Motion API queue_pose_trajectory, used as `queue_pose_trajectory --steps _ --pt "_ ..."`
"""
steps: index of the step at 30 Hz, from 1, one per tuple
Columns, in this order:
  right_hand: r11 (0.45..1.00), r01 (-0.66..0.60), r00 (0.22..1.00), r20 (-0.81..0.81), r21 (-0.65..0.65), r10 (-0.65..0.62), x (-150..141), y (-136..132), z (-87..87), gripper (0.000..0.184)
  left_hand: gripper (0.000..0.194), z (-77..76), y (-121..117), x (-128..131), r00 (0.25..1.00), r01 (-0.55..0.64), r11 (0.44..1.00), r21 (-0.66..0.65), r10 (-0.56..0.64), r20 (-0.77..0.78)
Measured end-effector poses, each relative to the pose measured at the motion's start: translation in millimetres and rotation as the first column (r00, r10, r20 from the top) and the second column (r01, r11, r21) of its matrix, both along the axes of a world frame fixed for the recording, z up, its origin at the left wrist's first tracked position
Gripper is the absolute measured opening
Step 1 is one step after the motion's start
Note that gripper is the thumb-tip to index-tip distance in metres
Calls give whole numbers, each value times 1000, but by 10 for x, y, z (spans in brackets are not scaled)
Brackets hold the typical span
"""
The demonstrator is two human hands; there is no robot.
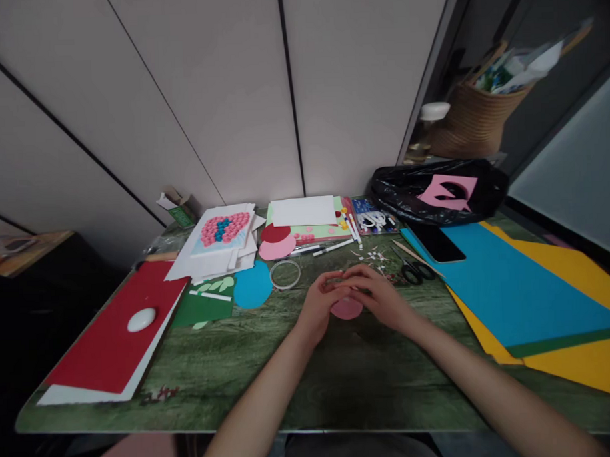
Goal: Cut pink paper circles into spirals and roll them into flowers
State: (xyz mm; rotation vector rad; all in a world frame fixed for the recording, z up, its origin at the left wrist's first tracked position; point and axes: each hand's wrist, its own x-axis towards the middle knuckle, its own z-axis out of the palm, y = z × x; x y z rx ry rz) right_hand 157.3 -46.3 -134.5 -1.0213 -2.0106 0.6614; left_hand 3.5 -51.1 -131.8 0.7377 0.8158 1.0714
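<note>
Paper piece (346, 310), pink with a rounded lower edge, shows at the middle of the green worktop (290, 375), just below the meeting fingers of the left hand (321, 300) and right hand (380, 292), which cover its upper part. Both hands are curled; whether either grip is closed on the paper, I cannot tell.

Beyond and to the left are a thin ring (286, 287) and a blue disc (253, 285). Scattered white scraps (376, 256) and black-handled scissors (417, 268) are near the right hand; farther right, a phone (439, 242) rests on blue sheets (517, 281). Markings on the green box (181, 211) and blue pack (363, 206) are too small to read.
</note>
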Motion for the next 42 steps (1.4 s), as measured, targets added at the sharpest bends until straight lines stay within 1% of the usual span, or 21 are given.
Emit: queue_pose_trajectory --steps 3,7,17,20,22,25,28,33,38,40,42 --pt "998 60 998 -31 -6 -60 7 -1 -14 12 41 -16 -6 4 1000 17 1000 9 -17 -11" --pt "994 106 992 -61 -23 -107 -6 -25 18 5 39 -20 -13 17 999 46 999 21 -46 -22" --pt "993 114 991 -68 -21 -115 -37 -50 70 19 39 15 -50 32 993 115 993 39 -114 -19" --pt "993 115 991 -64 -10 -116 -41 -52 82 20 41 8 -52 41 995 98 995 5 -98 0" --pt "993 115 991 -62 -3 -115 -42 -55 98 16 42 -1 -46 40 997 73 997 -16 -73 13" --pt "994 106 993 -58 3 -105 -37 -59 124 11 42 -16 -25 21 999 41 999 -27 -41 18" --pt "995 95 994 -50 -2 -95 -26 -60 131 10 43 -20 -3 -2 1000 24 999 -35 -24 11" --pt "997 76 996 -36 -1 -76 -19 -51 94 8 40 25 -1 0 1000 18 999 -26 -18 -7" --pt "1000 -13 1000 -16 -11 13 -36 -57 91 12 39 78 -15 1 999 32 999 9 -32 -37" --pt "998 -52 999 -6 -20 52 -40 -61 99 14 37 80 -18 -4 998 50 998 25 -49 -43" --pt "998 -63 998 -4 -24 63 -38 -61 99 14 36 67 -21 -7 997 64 997 39 -62 -47"
